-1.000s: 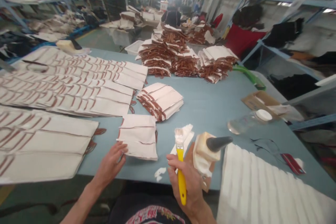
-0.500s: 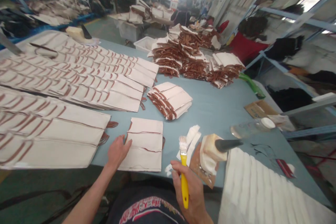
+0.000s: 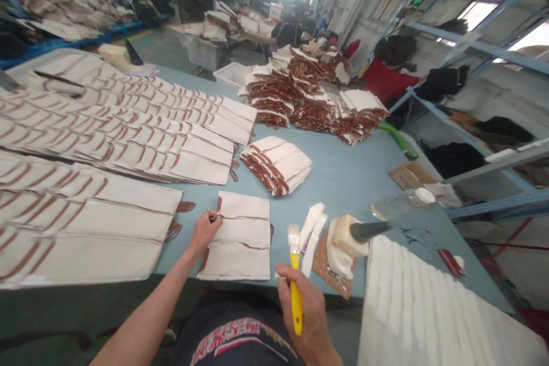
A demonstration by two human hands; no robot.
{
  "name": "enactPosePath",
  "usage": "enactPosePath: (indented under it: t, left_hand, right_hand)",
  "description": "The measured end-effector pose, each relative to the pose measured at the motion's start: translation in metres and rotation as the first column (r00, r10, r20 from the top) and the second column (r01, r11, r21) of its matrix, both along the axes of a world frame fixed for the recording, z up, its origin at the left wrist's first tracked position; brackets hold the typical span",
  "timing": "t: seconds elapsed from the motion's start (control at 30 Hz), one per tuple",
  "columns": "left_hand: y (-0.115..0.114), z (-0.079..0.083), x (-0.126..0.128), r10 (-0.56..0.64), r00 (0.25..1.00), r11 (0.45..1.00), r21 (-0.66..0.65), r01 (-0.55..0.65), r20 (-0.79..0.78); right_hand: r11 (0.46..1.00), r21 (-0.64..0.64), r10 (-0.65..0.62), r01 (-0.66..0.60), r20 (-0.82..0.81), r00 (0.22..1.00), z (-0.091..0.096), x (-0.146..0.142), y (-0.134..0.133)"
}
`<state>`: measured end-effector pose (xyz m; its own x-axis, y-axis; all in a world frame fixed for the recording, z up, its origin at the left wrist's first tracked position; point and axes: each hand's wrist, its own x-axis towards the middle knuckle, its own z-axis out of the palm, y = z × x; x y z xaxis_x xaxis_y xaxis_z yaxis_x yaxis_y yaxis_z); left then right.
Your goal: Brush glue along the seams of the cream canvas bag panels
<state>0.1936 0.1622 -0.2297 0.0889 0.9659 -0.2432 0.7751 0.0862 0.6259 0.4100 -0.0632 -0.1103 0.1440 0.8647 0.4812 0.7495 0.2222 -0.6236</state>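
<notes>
A cream fabric piece (image 3: 244, 234) with brown edging lies flat at the table's front edge. At its left side is my left hand (image 3: 206, 231), fingers closed in a pinch on the piece's edge; the fingertips partly hide the spot. My right hand (image 3: 304, 303) grips a paintbrush (image 3: 295, 291) by its yellow handle, bristles up and whitened, to the right of the piece. White strips (image 3: 313, 234) lie beyond the brush. Beside them a cream block-shaped container with a black cone spout (image 3: 349, 237) sits on a brown, white-smeared sheet (image 3: 323, 266).
Overlapping rows of cream pieces (image 3: 86, 217) cover the left of the table. A small bundle (image 3: 278, 163) lies mid-table, with tall stacks (image 3: 295, 88) behind it. To the right are a clear bottle (image 3: 398, 204), a carton (image 3: 412, 176) and a pile of white strips (image 3: 412, 303).
My left hand has gone from lying open on the piece to pinching its left edge, slightly higher up. The right hand still holds the brush. The view has shifted slightly.
</notes>
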Motion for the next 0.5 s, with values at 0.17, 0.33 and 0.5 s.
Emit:
enactPosePath:
  t: [0.17,0.33,0.5]
  left_hand:
    - [-0.034,0.057,-0.009,-0.201,0.946,0.978,0.11,0.179,0.254]
    - [-0.076,0.116,-0.024,-0.297,0.87,0.952,0.196,0.236,0.394]
    - [-0.101,0.153,-0.035,-0.339,0.75,0.941,0.209,0.267,0.568]
  right_hand:
    - [0.997,0.072,-0.018,0.016,0.021,1.0,0.015,0.001,0.026]
    - [0.975,0.218,0.005,-0.04,0.156,0.988,0.046,0.01,0.069]
    - [0.978,0.109,0.159,-0.179,0.17,0.973,0.064,0.002,0.098]
